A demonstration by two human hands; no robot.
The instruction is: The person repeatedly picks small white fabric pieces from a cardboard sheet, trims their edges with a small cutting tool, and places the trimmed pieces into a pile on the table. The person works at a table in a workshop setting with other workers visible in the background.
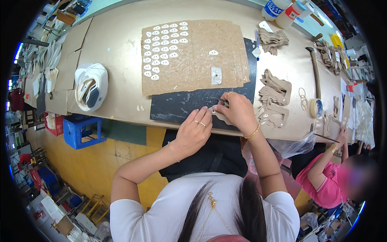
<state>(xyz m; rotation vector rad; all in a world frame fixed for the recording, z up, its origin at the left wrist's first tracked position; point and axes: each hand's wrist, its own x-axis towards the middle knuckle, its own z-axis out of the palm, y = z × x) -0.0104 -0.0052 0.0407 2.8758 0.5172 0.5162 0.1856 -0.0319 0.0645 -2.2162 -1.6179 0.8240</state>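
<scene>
At the near edge of the flat black rectangular board, the right hand has its fingers clamped on a slim dark tool with a green section. Beneath that hand, over the board's near edge, is a thin beige curved cut-out. The left hand has its fingers together, tips beside the cut-out; whether they grip it, I cannot tell. A crinkled brown paper sheet overlaps the board's far side.
</scene>
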